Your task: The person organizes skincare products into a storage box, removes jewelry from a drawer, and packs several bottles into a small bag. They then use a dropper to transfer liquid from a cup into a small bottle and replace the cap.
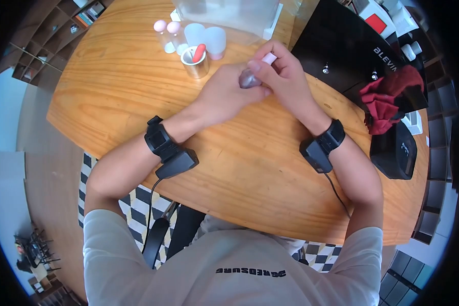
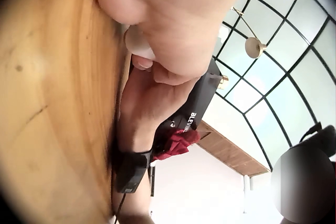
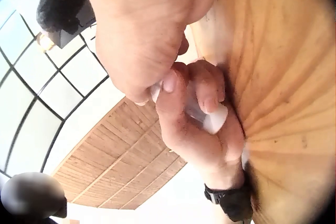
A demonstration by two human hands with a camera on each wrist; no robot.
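A small translucent bottle [image 1: 248, 80] with a pale pink top [image 1: 269, 58] is held between both hands over the table. My left hand [image 1: 224, 94] grips its body; in the right wrist view the fingers curl round it and its white end [image 3: 215, 120] sticks out. My right hand [image 1: 290, 76] pinches the pale top between thumb and fingers. Beside the left hand stands a metal cup [image 1: 193, 69] with a red-orange object [image 1: 199, 52] in it. Behind it are two clear bottles with pink ball tops [image 1: 160, 26] and two frosted rounded pieces [image 1: 215, 40].
A translucent box [image 1: 227, 18] stands at the table's far edge. On the right are a large black case [image 1: 341, 56], a dark red cloth [image 1: 382, 102] and a black container [image 1: 395, 150]. Both wrists wear black cameras [image 1: 317, 153] with cables. The wooden table [image 1: 250, 173] has a curved front edge.
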